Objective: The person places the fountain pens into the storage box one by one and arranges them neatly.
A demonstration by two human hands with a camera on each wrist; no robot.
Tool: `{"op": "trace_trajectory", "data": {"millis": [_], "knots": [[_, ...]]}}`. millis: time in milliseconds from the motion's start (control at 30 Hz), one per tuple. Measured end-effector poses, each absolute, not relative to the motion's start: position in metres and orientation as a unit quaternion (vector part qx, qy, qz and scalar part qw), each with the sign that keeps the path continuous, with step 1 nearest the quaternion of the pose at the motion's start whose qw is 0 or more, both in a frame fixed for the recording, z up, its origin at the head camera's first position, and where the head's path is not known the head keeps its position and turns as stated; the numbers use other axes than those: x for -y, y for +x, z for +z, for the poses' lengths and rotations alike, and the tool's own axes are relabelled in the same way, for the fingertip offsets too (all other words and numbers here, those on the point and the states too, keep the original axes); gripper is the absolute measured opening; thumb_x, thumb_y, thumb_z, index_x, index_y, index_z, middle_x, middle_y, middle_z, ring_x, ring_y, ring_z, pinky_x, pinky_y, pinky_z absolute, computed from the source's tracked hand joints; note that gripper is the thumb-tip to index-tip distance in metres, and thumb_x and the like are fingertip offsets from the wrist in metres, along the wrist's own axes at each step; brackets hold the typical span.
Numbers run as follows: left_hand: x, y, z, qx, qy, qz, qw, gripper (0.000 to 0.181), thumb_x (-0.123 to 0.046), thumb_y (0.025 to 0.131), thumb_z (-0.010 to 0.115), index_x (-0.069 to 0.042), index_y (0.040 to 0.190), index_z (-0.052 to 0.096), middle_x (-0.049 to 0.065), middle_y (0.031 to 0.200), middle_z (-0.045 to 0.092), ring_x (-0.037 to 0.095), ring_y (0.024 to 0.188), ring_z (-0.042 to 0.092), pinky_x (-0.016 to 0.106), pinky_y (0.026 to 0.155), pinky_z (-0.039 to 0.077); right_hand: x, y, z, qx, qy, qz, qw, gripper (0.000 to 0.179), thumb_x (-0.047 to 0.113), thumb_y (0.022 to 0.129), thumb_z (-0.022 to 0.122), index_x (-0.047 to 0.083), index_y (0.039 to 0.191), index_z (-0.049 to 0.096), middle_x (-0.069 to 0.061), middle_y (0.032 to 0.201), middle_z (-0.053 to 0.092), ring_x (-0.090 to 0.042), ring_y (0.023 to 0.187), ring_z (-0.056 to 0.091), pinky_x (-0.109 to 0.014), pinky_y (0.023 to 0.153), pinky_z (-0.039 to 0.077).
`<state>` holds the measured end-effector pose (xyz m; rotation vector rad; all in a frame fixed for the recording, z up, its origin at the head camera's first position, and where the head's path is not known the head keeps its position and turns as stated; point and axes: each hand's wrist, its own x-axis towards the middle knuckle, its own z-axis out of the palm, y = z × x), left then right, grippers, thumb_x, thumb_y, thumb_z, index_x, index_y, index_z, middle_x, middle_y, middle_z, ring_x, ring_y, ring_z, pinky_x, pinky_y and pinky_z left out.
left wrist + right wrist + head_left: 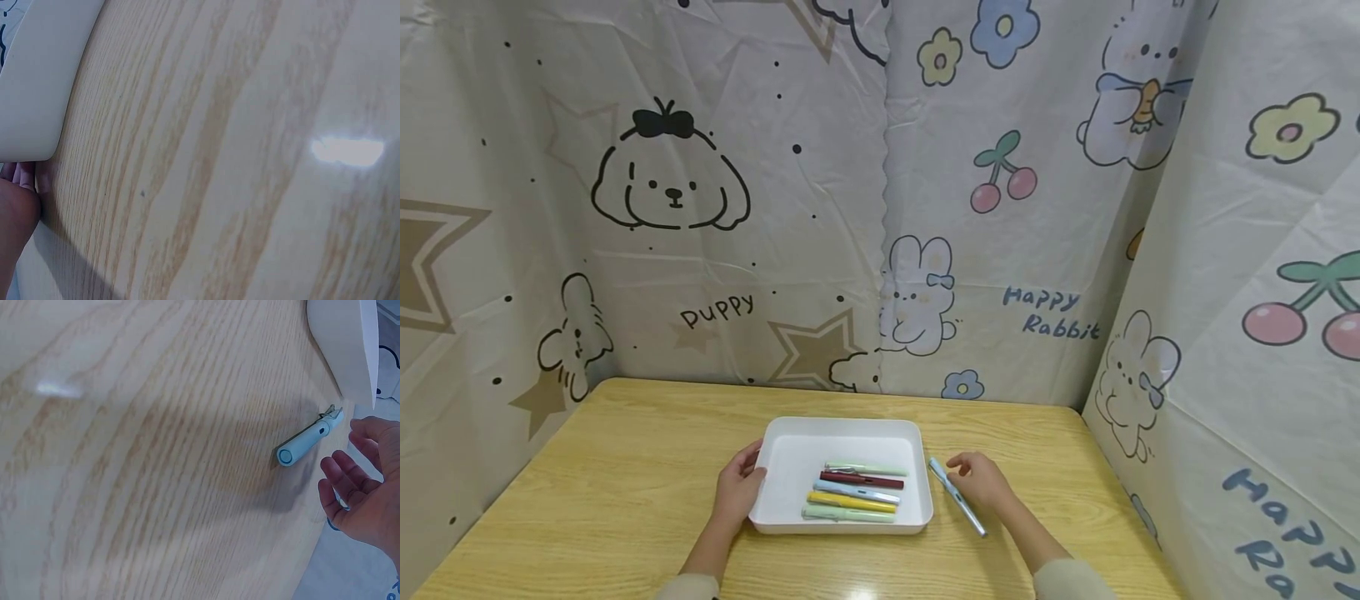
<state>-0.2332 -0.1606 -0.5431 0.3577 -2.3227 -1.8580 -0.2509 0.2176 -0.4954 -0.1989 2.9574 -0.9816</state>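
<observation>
A white rectangular tray (842,528) sits on the table, with my left hand (737,487) holding its left side, thumb at the rim. In the left wrist view, the fingers of that hand (19,200) are partly hidden behind the tray's corner (37,106). Several capped pens lie side by side inside: light green, dark red (861,480), light blue, yellow (853,501) and light green again. Outside, to the right, a light blue pen (957,497) lies slanted on the table. Beside it is my right hand (981,479), fingers loosely bent; the right wrist view shows a gap between them and the pen (306,440).
The wooden table (647,467) meets printed cloth hangings (820,250) at its back and sides. Another cloth wall (1225,400) rises along the right edge. Light glares off the tabletop near the front.
</observation>
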Motion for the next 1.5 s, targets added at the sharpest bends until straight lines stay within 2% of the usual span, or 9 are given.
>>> {"op": "trace_trajectory", "data": {"millis": [267, 600, 1100, 1500], "knots": [[0.161, -0.233, -0.542, 0.777, 0.118, -0.613, 0.077, 0.047, -0.001, 0.09, 0.045, -0.003, 0.137, 0.044, 0.024, 0.133, 0.05, 0.035, 0.118, 0.05, 0.045, 0.097, 0.043, -0.22, -0.244, -0.499, -0.941, -0.051, -0.333, 0.033, 0.023, 0.015, 0.084, 0.064, 0.003, 0.103, 0.067, -0.01, 0.09, 0.06, -0.018, 0.077, 0.052, -0.028, 0.062, 0.042], [0.161, -0.231, -0.541, 0.777, 0.115, -0.614, 0.079, 0.047, 0.0, 0.09, 0.045, -0.002, 0.137, 0.044, 0.025, 0.132, 0.05, 0.035, 0.118, 0.051, 0.041, 0.095, 0.045, -0.223, -0.241, -0.51, -0.942, -0.05, -0.33, 0.02, 0.022, 0.015, 0.081, 0.068, 0.002, 0.099, 0.067, -0.003, 0.077, 0.056, -0.014, 0.07, 0.049, -0.026, 0.061, 0.04], [0.16, -0.232, -0.542, 0.777, 0.116, -0.615, 0.073, 0.047, -0.001, 0.09, 0.044, -0.003, 0.137, 0.043, 0.024, 0.134, 0.049, 0.035, 0.119, 0.049, 0.046, 0.097, 0.043, -0.228, -0.234, -0.521, -0.934, -0.041, -0.353, 0.037, 0.027, 0.013, 0.079, 0.069, -0.001, 0.102, 0.065, -0.001, 0.069, 0.052, -0.012, 0.06, 0.046, -0.02, 0.051, 0.037], [0.161, -0.232, -0.543, 0.778, 0.116, -0.612, 0.076, 0.047, -0.002, 0.09, 0.045, -0.003, 0.137, 0.044, 0.024, 0.134, 0.049, 0.034, 0.118, 0.05, 0.04, 0.094, 0.044, -0.231, -0.228, -0.52, -0.927, -0.06, -0.369, 0.037, 0.027, 0.009, 0.08, 0.067, -0.004, 0.102, 0.064, -0.001, 0.064, 0.052, -0.011, 0.053, 0.044, -0.018, 0.045, 0.034]]}}
